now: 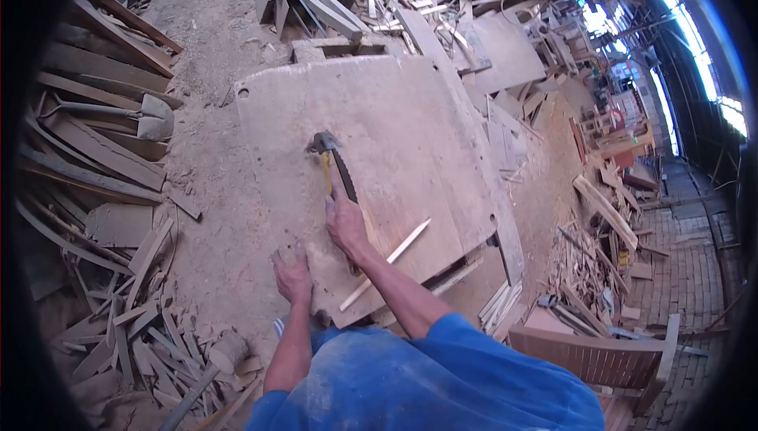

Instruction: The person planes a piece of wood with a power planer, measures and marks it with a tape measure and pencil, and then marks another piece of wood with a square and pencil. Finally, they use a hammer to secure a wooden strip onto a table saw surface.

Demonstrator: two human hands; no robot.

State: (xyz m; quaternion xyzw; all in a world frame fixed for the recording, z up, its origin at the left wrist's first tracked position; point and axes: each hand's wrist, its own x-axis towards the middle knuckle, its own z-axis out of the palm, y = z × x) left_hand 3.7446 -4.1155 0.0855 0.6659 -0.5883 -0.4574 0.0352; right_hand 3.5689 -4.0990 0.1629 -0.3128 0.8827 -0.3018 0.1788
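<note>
My right hand (347, 225) is closed around the yellow handle of a hammer (324, 144), whose dark head rests over the middle of a worn wooden workboard (403, 115). Along the handle runs a dark, ridged, slightly curved strip (346, 178); part of it passes under my hand, and I cannot make out what it is. My left hand (293, 274) holds nothing, its fingers apart at the board's left edge. A pale thin wooden stick (385, 263) lies slantwise on the board, partly beneath my right forearm.
Curved planks (103, 115) and a shovel (154, 117) lie to the left. A wooden mallet (227, 352) rests among offcuts at lower left. Scrap wood is piled behind the board, and a slatted wooden piece (588, 356) stands at lower right.
</note>
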